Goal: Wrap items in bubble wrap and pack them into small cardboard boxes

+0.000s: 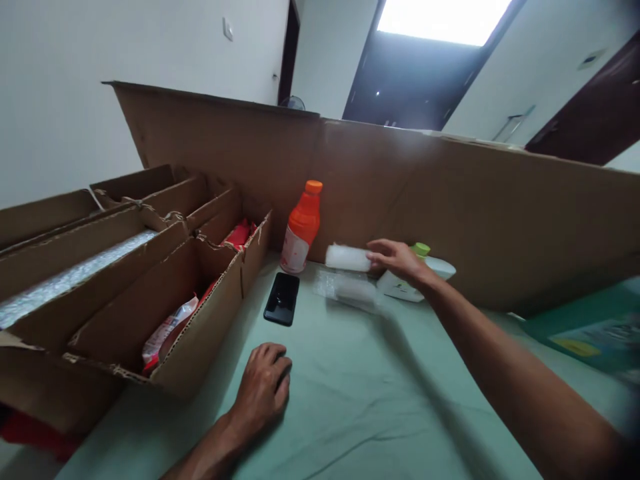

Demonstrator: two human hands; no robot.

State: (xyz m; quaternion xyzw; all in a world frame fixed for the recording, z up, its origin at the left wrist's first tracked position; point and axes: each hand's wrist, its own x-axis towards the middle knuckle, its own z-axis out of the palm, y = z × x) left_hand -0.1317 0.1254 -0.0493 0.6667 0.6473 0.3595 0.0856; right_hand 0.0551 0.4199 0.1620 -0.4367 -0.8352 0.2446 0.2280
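No legible text found. Label on orange bottle, left of right hand: blurred, unreadable. Print on white bottle under that hand and green packet far right: too small/blurred.

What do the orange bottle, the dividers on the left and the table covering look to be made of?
Orange capped bottle: likely glossy plastic, judging by its sheen. Brown compartment dividers: matte corrugated cardboard, with torn, ragged edges. Pale green table covering: seemingly soft cloth, since it creases and wrinkles.
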